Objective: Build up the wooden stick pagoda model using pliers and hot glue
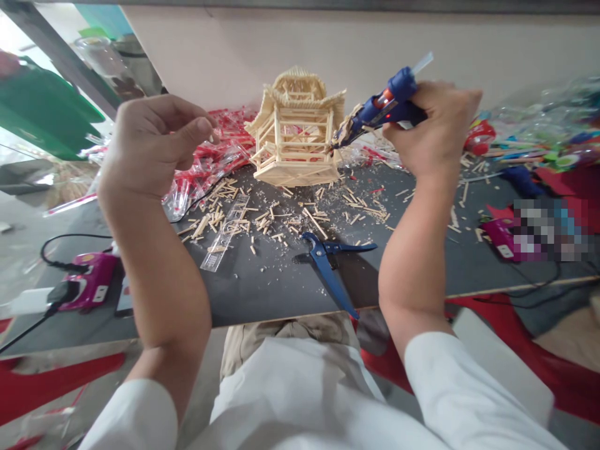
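Your right hand grips the blue plastic glue gun at the pale wooden stick pagoda, frame centre; your left hand pinches a tiny stick.

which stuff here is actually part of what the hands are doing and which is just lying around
In use:
- blue glue gun, held in the right hand
- small stick piece, pinched in the left hand
- wooden stick house

Lying about:
- blue cutters
- clear ruler
- loose stick offcuts
- pink device
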{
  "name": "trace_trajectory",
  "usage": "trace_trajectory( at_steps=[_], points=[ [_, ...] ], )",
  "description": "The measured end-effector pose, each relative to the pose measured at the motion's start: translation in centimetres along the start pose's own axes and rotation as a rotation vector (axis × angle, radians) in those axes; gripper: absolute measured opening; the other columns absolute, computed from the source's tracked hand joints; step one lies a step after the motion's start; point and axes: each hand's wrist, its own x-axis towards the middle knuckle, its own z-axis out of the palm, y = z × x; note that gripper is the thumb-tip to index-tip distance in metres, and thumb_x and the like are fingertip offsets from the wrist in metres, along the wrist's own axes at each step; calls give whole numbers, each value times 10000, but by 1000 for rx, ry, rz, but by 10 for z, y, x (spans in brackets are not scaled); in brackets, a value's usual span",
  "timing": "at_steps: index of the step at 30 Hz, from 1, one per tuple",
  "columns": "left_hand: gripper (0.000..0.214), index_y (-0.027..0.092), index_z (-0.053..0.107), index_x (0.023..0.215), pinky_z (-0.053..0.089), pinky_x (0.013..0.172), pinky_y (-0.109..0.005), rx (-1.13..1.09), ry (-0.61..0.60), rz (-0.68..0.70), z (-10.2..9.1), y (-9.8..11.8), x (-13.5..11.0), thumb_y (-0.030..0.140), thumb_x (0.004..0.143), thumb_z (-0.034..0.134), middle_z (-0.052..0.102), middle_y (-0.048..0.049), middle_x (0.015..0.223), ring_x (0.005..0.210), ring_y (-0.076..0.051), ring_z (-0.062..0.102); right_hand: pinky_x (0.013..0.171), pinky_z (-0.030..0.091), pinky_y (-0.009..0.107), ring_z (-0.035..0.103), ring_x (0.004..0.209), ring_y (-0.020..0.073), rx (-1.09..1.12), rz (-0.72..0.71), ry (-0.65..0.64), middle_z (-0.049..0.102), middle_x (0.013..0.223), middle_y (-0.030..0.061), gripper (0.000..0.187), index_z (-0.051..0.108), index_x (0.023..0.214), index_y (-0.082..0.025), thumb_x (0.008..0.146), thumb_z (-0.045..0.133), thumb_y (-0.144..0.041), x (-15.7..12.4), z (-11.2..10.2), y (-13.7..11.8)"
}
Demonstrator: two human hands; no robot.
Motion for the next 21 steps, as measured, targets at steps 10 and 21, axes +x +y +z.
trace_trajectory(
  at_steps=[10,21],
  points=[
    [662,89,743,999,260,456,-186,-185,-25,0,1,9,-1,679,732,877,561,6,689,511,2,339,831,510,326,727,916,237,118,-56,138,800,991,28,328,811,1042,-218,738,727,-127,-3,3,4],
    [514,123,747,1038,244,414,-257,-155,-69,-16,-2,11,-3,592,846,833,591,-17,749,508,-37,324,745,494,329,693,831,225,144,-77,252,799,963,21,415,818,1082,-235,706,723,-88,-3,4,6]
  ],
)
